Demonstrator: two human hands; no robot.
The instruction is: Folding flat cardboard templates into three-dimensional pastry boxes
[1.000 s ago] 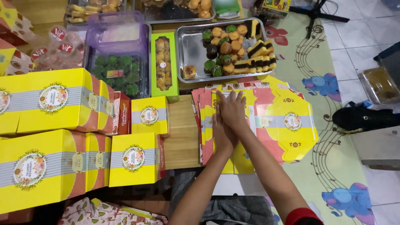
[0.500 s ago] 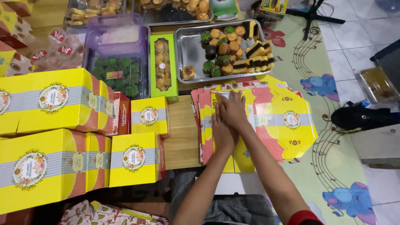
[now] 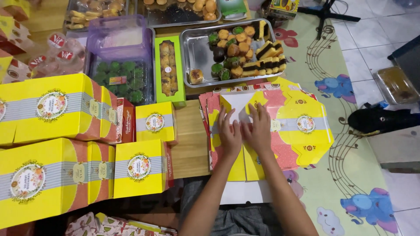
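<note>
Both of my hands rest side by side on a stack of flat, unfolded yellow-and-pink cardboard boxes [image 3: 302,126] lying on the floor mat. My left hand [image 3: 229,133] presses on the top sheet with fingers spread. My right hand [image 3: 258,126] lies next to it, fingers pointing away, touching the white inner face of the top sheet where a flap is lifted. Neither hand grips anything.
Folded yellow boxes [image 3: 52,109] are stacked at the left, with smaller ones [image 3: 140,168] near a wooden board [image 3: 190,140]. Beyond lie a metal tray [image 3: 199,57] of assorted cakes, a green box of pastries [image 3: 168,70] and a purple-lidded container [image 3: 120,65]. A black bag [image 3: 380,120] sits at right.
My hands have shifted slightly on the flat box, and a flap near the far edge has lifted to show its white inside.
</note>
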